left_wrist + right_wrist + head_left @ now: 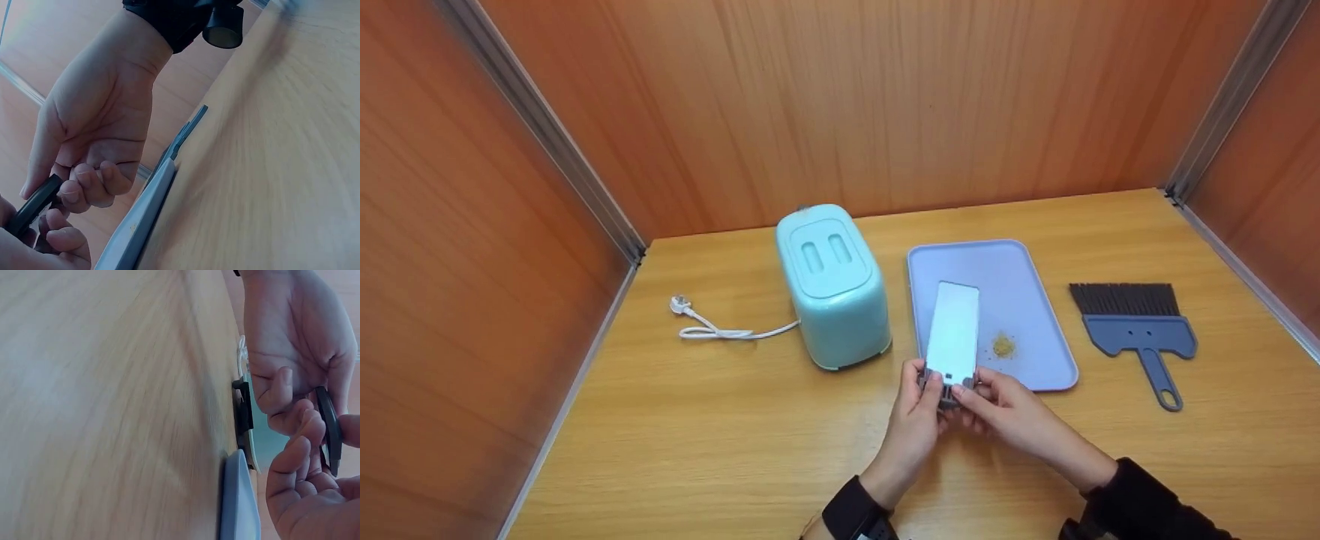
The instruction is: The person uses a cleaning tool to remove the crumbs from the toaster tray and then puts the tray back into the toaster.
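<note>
Both hands hold a slim metal crumb tray [954, 330] by its dark grey end, above the near left part of a lilac tray [1039, 356]. My left hand [913, 420] grips the left side of that end, its thumb on top. From the right, my right hand [1016, 412] pinches the same end, thumb on top and fingers bent beneath. Both wrist views show the dark end piece [35, 205] edge-on between the fingers. A small heap of yellowish crumbs [1003, 346] lies on the lilac tray.
A mint-green toaster [844, 322] with a lid on top stands left of the lilac tray. Its white cord and plug [681, 304] lie to its left. A grey brush with dark bristles [1140, 334] rests at the right. Wooden panels [885, 112] enclose the table.
</note>
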Demonstrator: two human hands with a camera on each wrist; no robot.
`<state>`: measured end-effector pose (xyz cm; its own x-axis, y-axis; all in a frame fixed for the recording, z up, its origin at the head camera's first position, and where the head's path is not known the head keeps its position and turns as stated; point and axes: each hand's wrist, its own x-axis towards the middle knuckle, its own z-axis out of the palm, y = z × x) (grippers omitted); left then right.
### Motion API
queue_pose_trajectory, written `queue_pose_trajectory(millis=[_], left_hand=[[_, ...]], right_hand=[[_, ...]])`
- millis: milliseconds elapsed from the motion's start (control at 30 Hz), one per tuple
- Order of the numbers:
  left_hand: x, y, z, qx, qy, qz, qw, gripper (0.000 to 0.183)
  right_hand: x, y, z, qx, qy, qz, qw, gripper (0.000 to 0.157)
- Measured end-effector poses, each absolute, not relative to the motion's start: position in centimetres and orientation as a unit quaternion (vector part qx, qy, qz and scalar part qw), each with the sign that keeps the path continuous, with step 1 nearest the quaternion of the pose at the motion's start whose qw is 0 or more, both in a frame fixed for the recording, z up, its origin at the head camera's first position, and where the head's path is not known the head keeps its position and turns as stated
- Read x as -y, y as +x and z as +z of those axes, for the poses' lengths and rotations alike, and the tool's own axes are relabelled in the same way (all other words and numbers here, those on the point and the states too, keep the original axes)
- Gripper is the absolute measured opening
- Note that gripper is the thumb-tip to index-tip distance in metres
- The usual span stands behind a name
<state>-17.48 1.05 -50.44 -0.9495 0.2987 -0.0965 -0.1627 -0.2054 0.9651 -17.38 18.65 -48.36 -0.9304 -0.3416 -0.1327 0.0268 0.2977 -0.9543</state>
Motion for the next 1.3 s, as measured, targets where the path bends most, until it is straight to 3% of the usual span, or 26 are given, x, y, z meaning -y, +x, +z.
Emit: queue_pose_trajectory(millis=[233,600,833,1133,1300], left_hand=[[0.2,-17.8,-50.5,-0.696,0.083,0.701,0.134,0.022],[6.0,-20.2,-48.1,-0.845,0.147,0.512,-0.042,0.027],[9.9,-21.2,-47.0,-0.875,0.103,0.45,-0.147,0.022],[12.4,-22.1,-46.6,-0.877,0.031,0.441,-0.19,0.033],[12.5,-22.4,-46.6,-0.884,0.052,0.411,-0.217,0.028]], right_hand=[[-19.0,-17.5,-48.1,-0.747,-0.104,-0.626,0.199,0.028],[-20.3,-17.0,-47.9,-0.719,-0.085,-0.628,0.285,0.019],[-21.1,-16.2,-47.8,-0.705,-0.098,-0.622,0.327,0.019],[-21.0,-15.2,-48.1,-0.707,-0.103,-0.594,0.368,0.039],[-19.7,-14.9,-48.7,-0.686,-0.131,-0.605,0.382,0.027]])
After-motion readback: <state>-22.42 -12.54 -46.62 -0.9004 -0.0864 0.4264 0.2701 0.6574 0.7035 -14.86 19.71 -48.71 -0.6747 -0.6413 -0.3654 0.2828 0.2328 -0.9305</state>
